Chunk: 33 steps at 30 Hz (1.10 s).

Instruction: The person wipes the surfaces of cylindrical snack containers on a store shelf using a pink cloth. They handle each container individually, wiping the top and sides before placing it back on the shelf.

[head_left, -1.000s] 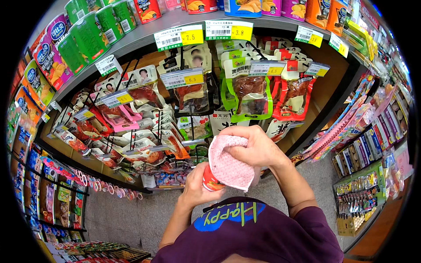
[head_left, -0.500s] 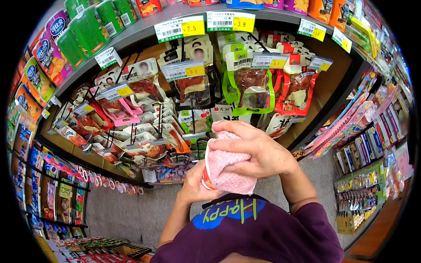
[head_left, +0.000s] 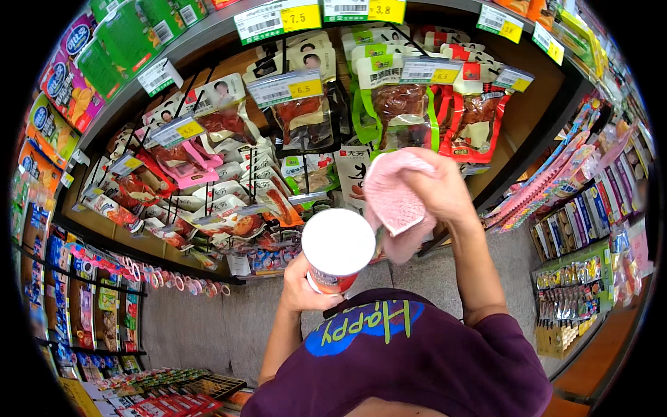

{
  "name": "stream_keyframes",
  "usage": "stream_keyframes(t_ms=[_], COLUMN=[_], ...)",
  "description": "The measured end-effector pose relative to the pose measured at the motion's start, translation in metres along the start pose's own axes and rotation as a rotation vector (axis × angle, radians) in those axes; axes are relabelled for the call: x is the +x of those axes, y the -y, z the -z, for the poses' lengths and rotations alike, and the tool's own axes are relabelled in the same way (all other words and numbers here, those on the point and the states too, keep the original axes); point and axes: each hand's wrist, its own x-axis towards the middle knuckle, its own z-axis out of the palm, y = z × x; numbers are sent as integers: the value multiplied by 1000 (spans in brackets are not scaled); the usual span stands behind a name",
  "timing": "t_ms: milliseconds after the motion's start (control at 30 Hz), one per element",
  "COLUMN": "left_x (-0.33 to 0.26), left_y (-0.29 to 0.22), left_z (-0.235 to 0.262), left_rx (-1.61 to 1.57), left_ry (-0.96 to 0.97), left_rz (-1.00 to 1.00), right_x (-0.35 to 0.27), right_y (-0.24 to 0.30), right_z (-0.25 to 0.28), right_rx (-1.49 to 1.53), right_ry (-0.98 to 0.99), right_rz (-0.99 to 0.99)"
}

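Observation:
My left hand [head_left: 303, 286] is wrapped round a red canister [head_left: 338, 243] with a flat white lid, held upright in front of my chest. The lid faces up toward me and its top is uncovered. To the right of it, my right hand [head_left: 445, 191] pinches a folded pink cloth [head_left: 397, 198], which hangs a little apart from the canister. Behind the cloth hang vacuum-packed meat snacks, among them a green-edged pack [head_left: 399, 104] and a red-edged pack [head_left: 479, 115].
Above, a grey shelf edge [head_left: 212, 36] with price tags carries green canisters [head_left: 125, 42]. Hooks with more snack packs [head_left: 229, 215] fill the shelf ahead. Hair bands [head_left: 167, 276] hang at the left, small goods on a rack [head_left: 570, 292] at the right. Grey floor [head_left: 257, 320] shows below.
My right hand has lifted the pink cloth off the canister's top and moved it up and right, baring the white lid. My left hand still grips the canister, now more upright.

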Motion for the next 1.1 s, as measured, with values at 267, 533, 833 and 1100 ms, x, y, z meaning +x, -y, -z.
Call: stream_keyframes(t_ms=[267,533,833,1100], left_x=[9,6,-4,1], left_y=[15,19,21,9], left_z=[2,-5,-21,-11], left_rx=[24,24,66,-106], left_ry=[64,100,-82,49], left_rz=[166,183,167,156], right_x=[-23,-17,-14,3], right_y=[40,15,21,-11], right_z=[-7,-49,-52,-48], right_rx=[-186,-508,-468,430], right_ry=[329,372,258,462], right_rz=[515,710,498,-120])
